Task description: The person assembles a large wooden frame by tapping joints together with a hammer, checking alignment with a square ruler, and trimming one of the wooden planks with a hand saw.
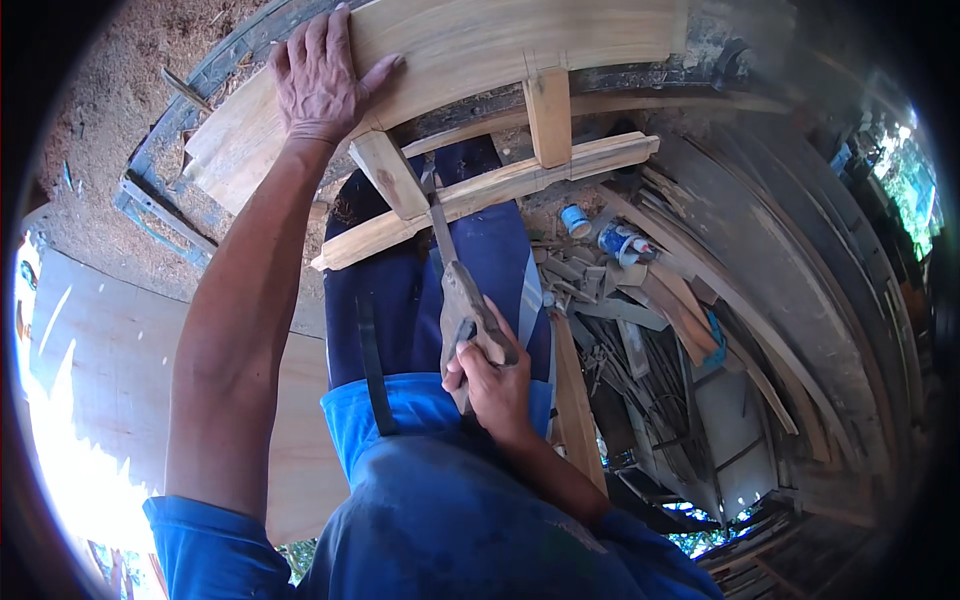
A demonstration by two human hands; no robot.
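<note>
My left hand (320, 85) lies flat on a wide, pale wooden board (470, 38), fingers stretched out and thumb apart. Two short wooden crosspieces join this board to a narrower wooden rail (490, 195) that lies across my thighs. Gripped in my right hand (495, 385) is a handsaw (468, 300) with a worn wooden handle. Its narrow grey blade points away from me and passes the rail beside the left crosspiece (388, 172). Whether the teeth touch the wood I cannot tell. The right crosspiece (548, 115) stands apart from the saw.
To the right lie a small blue can (575, 220), a blue-and-white container (622, 242) and a heap of wood scraps (640, 335). Long planks (790, 260) lean beyond them. A large plywood sheet (120, 350) is at the left. Sawdust covers the ground at the upper left.
</note>
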